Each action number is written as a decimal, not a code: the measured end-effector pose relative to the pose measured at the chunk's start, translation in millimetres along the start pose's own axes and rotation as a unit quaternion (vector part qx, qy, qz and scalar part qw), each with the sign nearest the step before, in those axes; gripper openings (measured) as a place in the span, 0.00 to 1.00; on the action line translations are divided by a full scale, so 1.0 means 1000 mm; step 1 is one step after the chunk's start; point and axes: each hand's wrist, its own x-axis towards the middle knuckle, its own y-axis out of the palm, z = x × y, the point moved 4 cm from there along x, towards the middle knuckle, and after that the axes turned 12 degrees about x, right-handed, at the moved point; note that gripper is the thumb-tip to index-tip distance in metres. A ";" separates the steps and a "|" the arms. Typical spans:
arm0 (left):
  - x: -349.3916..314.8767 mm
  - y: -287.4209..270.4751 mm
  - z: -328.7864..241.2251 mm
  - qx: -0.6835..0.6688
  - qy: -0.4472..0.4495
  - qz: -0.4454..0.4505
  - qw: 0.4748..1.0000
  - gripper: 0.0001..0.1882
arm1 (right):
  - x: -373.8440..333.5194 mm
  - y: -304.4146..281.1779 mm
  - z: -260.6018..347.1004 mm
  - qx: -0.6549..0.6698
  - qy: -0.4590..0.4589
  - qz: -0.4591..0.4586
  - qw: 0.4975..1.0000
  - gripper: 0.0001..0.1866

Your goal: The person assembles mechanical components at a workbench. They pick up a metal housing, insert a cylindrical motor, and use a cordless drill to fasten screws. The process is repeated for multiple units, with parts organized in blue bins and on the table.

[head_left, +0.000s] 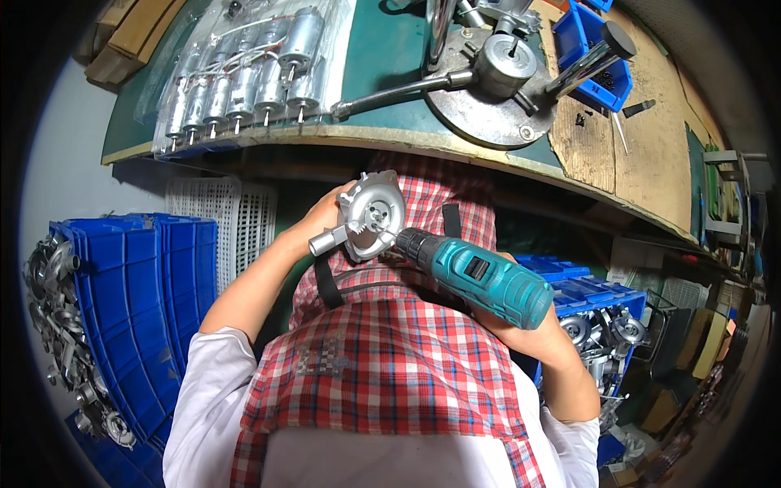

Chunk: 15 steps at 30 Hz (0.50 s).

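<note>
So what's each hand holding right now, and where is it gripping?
The left hand grips the round metal housing by its left rim. The right hand holds the teal drill at its rear end.

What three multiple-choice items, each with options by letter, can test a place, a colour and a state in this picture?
1. Where do the silver motors lie?
A. on the workbench
B. in a blue bin
C. on the lap

2. What colour is the power screwdriver?
A. red
B. teal
C. yellow

3. How does the left hand stand?
A. open and free
B. flat on the bench
C. gripping the metal housing

Answers: 1 A, they lie in a row on the green top; 2 B, its body is teal, in the right hand; 3 C, the fingers wrap it.
</note>
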 end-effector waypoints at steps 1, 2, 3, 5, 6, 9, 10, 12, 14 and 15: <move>0.000 0.000 0.002 -0.008 -0.012 0.002 1.000 0.17 | -0.001 0.001 -0.001 0.010 0.021 0.000 1.000 0.23; 0.001 -0.001 0.005 0.015 0.021 -0.008 1.000 0.16 | -0.006 0.004 -0.011 0.013 0.032 -0.006 0.999 0.20; 0.007 -0.004 0.016 0.008 0.036 0.016 0.999 0.17 | -0.006 0.006 -0.010 0.073 0.091 -0.027 0.993 0.18; 0.010 -0.002 0.016 -0.046 0.015 0.001 0.999 0.19 | -0.003 0.005 -0.009 0.120 0.083 -0.009 0.989 0.18; 0.010 -0.001 0.012 -0.035 0.015 -0.004 0.999 0.20 | -0.003 0.003 -0.009 0.122 0.068 -0.010 0.990 0.19; 0.020 -0.003 0.024 0.162 0.128 0.004 0.979 0.25 | -0.004 0.004 -0.034 0.030 -0.011 -0.010 0.999 0.23; 0.019 0.003 0.010 0.114 0.110 0.040 0.986 0.26 | -0.005 0.000 -0.020 0.032 -0.043 -0.053 0.997 0.23; 0.033 -0.002 0.032 0.138 0.174 0.043 0.974 0.23 | -0.002 0.000 -0.016 0.044 -0.022 -0.045 0.998 0.22; 0.042 -0.010 0.047 0.184 0.159 0.016 0.970 0.21 | -0.004 0.002 -0.019 0.064 0.018 -0.016 0.998 0.22; 0.044 -0.019 0.056 0.308 0.181 -0.025 0.933 0.23 | -0.001 0.003 -0.010 0.068 -0.014 -0.012 0.998 0.23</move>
